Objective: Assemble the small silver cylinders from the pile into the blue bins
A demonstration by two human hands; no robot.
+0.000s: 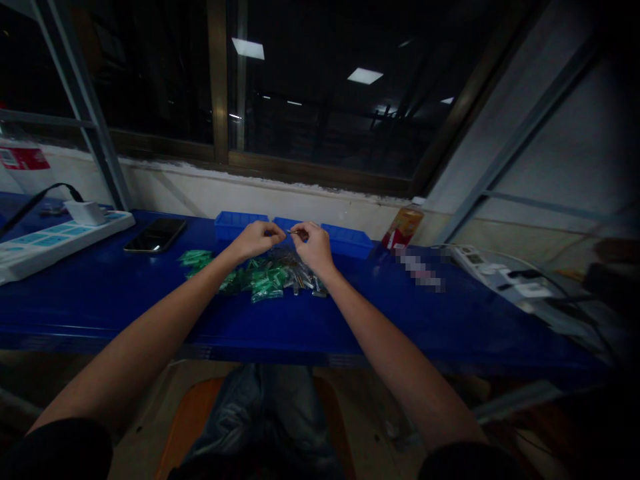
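Above the far part of the blue table, my left hand (257, 239) and my right hand (315, 249) face each other, fingertips close together. A small, thin, dark metal-looking piece (296, 231) is pinched in the right fingers; its exact kind is too small to tell. The left thumb and forefinger are also closed together, and whatever they may hold is hidden. Below the hands lies a pile of small green plastic bags (267, 280). Beside it, under my right hand, are loose slim metal-looking pieces and clear packets (301, 280).
Blue plastic bins (350, 241) line the back of the blue table (150, 293). To the left are a phone (156, 235) and a white power strip (65, 243) with a plug. A drink bottle (403, 228) stands right; another power strip (475, 261) lies farther right.
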